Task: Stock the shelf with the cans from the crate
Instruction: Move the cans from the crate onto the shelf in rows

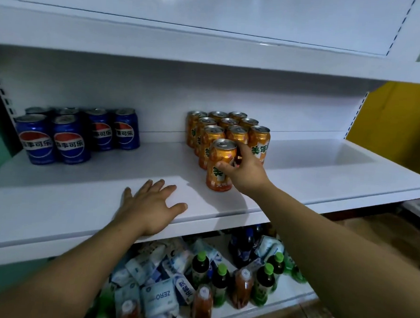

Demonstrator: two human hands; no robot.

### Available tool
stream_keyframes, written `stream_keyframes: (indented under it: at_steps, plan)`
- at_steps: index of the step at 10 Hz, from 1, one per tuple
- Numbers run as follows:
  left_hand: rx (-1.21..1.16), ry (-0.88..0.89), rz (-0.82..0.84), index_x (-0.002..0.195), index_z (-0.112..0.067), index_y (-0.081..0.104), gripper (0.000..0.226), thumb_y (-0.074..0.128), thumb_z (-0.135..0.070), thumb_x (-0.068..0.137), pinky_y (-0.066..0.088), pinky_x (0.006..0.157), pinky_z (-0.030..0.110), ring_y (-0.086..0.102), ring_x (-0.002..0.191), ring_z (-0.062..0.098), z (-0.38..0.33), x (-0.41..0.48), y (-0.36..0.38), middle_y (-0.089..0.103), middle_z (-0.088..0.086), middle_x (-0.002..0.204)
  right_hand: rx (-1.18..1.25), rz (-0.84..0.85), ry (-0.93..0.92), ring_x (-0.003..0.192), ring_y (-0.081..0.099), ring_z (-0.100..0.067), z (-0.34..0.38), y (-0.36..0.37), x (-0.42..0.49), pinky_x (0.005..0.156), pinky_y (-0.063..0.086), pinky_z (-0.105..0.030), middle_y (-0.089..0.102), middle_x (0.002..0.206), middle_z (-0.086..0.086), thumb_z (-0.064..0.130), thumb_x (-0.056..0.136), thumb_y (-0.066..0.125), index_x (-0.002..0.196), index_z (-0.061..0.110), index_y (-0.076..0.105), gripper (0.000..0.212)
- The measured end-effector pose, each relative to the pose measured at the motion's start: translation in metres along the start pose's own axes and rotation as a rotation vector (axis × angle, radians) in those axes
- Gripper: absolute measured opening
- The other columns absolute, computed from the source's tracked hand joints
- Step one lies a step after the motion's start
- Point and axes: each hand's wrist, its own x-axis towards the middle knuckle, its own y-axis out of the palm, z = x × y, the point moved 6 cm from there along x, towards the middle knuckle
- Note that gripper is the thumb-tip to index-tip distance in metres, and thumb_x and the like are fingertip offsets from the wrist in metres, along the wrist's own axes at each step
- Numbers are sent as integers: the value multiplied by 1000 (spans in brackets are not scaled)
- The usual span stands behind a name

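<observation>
An orange can (220,159) stands upright on the white shelf (104,189), in front of a block of several matching orange cans (230,129). My right hand (243,172) grips this front can from its right side, thumb across the label. My left hand (149,205) lies flat on the shelf's front edge, fingers spread, holding nothing. Several blue cola cans (67,135) stand grouped at the shelf's left end. The crate is out of view.
Another white shelf board (211,43) hangs close above. The shelf below holds several green-capped bottles (221,280), dark cola bottles (243,247) and white packets (156,298). A yellow wall (398,126) lies to the right.
</observation>
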Motion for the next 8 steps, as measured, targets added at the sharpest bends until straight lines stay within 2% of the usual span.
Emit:
stream_keyframes:
  at_steps: [1,5,7,8]
  plan:
    - [0,-2,-6,150,-40,11,72,22,-74,87,-1,117,52,-3,147,12,0,0,0,1,-11,160,-29,6,11,126,51,-25,-2,5,6,101,45,-42,51,140,-1,36,87,68,144,27,33,67]
    - [-8,-1,-14,150,-41,11,71,23,-72,87,-1,117,52,-2,147,12,0,-1,-1,1,-11,160,-32,50,3,129,48,-25,-4,12,22,106,42,-43,49,142,-1,35,91,63,145,27,31,64]
    - [-11,0,-21,150,-40,11,71,23,-73,87,-1,117,51,-2,147,12,0,-1,-1,2,-11,160,-61,69,17,129,48,-25,-7,7,27,102,42,-39,49,142,-1,34,92,62,146,27,30,63]
    - [-6,0,-17,150,-40,11,71,22,-73,87,-1,117,52,-3,147,12,0,-1,-1,1,-11,160,-63,69,29,129,48,-26,-7,8,26,104,42,-41,48,143,-1,35,92,61,146,28,28,63]
